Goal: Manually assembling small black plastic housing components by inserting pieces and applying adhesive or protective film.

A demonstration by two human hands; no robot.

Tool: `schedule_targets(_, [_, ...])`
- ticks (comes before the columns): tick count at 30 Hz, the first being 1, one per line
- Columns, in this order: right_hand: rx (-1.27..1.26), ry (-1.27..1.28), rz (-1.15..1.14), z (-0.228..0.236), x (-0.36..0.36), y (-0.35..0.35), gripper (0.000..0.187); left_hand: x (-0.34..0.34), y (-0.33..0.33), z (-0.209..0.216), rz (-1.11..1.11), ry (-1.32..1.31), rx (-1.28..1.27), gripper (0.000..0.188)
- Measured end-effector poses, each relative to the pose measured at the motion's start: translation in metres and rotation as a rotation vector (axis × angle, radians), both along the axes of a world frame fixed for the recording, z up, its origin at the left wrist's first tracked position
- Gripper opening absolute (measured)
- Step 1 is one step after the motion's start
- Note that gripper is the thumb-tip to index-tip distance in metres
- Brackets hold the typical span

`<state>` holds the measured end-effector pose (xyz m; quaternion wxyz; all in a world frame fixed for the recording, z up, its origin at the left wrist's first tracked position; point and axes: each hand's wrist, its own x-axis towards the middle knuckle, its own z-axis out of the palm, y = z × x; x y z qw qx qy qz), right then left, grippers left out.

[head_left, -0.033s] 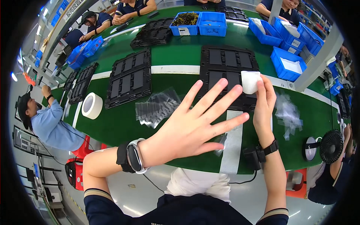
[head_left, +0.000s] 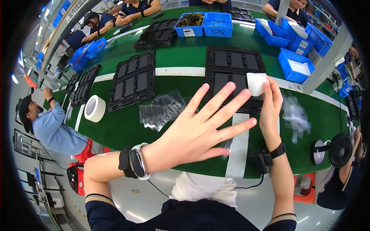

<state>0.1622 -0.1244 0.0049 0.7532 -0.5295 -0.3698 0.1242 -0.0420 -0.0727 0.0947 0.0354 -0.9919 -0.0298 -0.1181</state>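
Note:
My left hand [head_left: 200,129] is held palm down above the green table, its fingers spread wide and nothing in them. My right hand [head_left: 272,104] pinches a small white cloth-like pad [head_left: 256,84] between thumb and fingers. The pad is over the right side of a black tray [head_left: 236,52] that holds several dark flat panels. Partly behind my left hand lies a pile of clear plastic film pieces [head_left: 160,111]. More clear film [head_left: 296,119] is scattered to the right of my right hand.
A white tape roll [head_left: 95,109] and another black tray [head_left: 133,79] sit left on the table [head_left: 115,131]. Blue bins [head_left: 218,25] stand at the back and right, beside a grey post [head_left: 327,57]. A small black fan [head_left: 340,150] is at right. Several co-workers sit around.
My left hand has shifted very slightly to the right. My right hand still holds the white pad in nearly the same place.

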Motion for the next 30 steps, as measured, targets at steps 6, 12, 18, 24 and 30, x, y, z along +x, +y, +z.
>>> schedule_targets(6, [-0.048, -0.059, -0.027, -0.004, -0.001, 0.004, 0.021, -0.005, -0.021, 0.006, -0.046, 0.057, 0.114, 0.081])
schedule_targets(12, [-0.046, -0.033, -0.022, -0.01, 0.003, 0.008, 0.02, -0.005, -0.036, 0.007, 0.007, 0.079, 0.189, 0.087])
schedule_targets(18, [-0.052, -0.061, -0.02, -0.016, 0.004, 0.012, 0.019, -0.006, -0.043, 0.008, 0.024, 0.099, 0.218, 0.092])
schedule_targets(24, [-0.046, -0.04, -0.001, -0.018, 0.006, 0.011, 0.019, -0.003, -0.052, 0.007, 0.016, 0.114, 0.279, 0.093])
schedule_targets(30, [-0.075, -0.06, -0.009, -0.016, 0.004, 0.011, 0.018, -0.002, -0.058, 0.007, 0.005, 0.084, 0.317, 0.092])
